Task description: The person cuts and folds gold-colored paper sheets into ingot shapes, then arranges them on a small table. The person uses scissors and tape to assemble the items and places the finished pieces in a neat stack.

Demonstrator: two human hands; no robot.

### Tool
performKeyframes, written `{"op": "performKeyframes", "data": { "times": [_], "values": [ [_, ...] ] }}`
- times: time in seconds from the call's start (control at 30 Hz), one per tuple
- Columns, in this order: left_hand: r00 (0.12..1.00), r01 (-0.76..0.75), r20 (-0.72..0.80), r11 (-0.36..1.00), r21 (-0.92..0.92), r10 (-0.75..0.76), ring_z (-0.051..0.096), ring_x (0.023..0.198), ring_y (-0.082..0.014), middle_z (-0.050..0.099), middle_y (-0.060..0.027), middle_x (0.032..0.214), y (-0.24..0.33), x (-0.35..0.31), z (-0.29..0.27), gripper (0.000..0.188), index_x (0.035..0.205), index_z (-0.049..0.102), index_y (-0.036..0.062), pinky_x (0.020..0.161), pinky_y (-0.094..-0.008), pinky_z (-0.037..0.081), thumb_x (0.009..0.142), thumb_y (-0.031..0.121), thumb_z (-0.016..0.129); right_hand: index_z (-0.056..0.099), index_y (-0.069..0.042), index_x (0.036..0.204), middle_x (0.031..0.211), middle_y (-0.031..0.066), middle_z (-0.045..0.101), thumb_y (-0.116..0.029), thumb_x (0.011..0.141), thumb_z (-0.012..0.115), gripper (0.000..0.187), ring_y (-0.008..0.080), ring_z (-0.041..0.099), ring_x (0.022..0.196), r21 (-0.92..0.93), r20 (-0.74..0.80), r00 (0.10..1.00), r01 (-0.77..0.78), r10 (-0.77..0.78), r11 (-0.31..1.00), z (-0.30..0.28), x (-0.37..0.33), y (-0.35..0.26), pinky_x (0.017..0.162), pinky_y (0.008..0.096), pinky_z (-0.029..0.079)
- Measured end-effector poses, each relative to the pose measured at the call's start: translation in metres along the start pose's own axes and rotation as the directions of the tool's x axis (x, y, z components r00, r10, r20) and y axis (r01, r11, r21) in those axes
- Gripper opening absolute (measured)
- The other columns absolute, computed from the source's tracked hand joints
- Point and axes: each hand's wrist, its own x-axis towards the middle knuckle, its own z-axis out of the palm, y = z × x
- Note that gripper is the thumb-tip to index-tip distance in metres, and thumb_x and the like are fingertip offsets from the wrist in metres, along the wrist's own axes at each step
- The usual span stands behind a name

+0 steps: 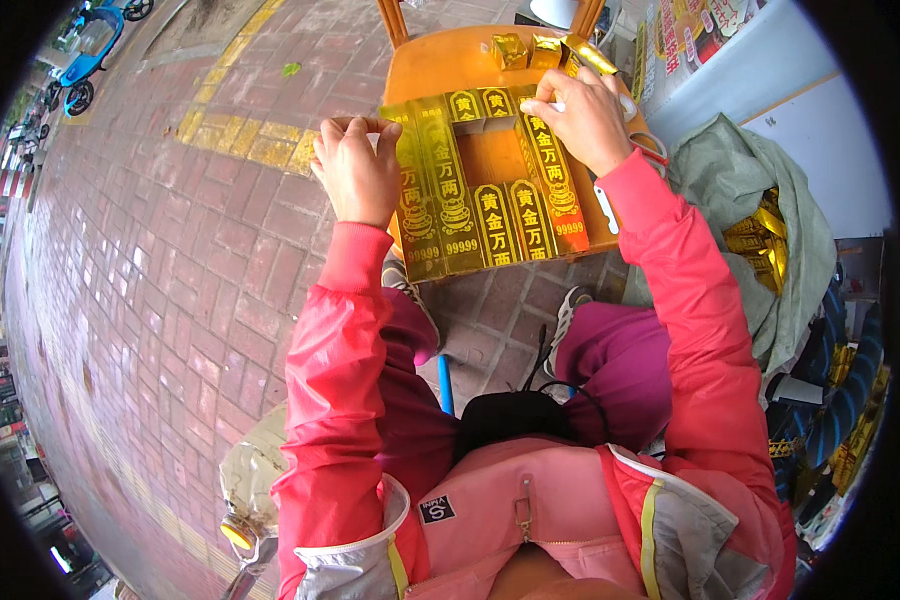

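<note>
Printed gold paper strips (440, 180) lie on an orange wooden chair (435, 62), overlapping around a rectangular gap that shows the wood. Their near edge sticks out past the seat. At the far left corner, my left hand (358, 170) has its fingers curled in and the thumb against them; whatever is between them is hidden. My right hand (585, 120) is over the far right corner, fingertips pinched together close to the paper. Something small and white shows at those fingers, too small to name. Several folded gold paper pieces (545, 52) stand at the back of the seat.
Scissors with red handles (652, 150) and a white cutter-like tool (606, 208) lie at the seat's right edge. A grey-green sack (740, 170) holds gold folded pieces (760, 240). Brick paving (210, 270) stretches left, with a blue scooter (90, 50) far off.
</note>
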Motion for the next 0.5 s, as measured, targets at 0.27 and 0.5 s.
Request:
{"op": "performKeyframes", "data": {
  "times": [0.27,0.5],
  "values": [
    [0.994,0.08,0.07,0.997,0.006,-0.08,0.049,0.102,-0.0304,0.056,-0.0089,0.102,-0.012,0.005,0.023,0.019,0.088,0.071,0.0121,0.092,-0.0485,0.036,0.081,0.03,0.069,0.061,-0.01,0.077,0.073,0.0064,0.063,-0.034,0.078,0.072,0.026,0.0252,0.059,0.081,0.009,0.208,0.963,-0.177,0.171,0.984,0.015,0.002,0.016,0.085,0.0401,0.036],
    [0.997,0.069,0.04,0.997,-0.034,-0.068,0.051,0.099,-0.0289,0.056,-0.0094,0.101,-0.007,0.006,0.008,0.02,0.087,0.07,0.0106,0.09,-0.0457,0.036,0.083,0.03,0.068,0.061,-0.009,0.078,0.075,0.0063,0.064,-0.027,0.08,0.071,0.02,0.0255,0.059,0.077,0.095,0.056,0.997,-0.048,0.043,0.994,0.008,-0.003,0.014,0.083,0.039,0.038]
  ]
}}
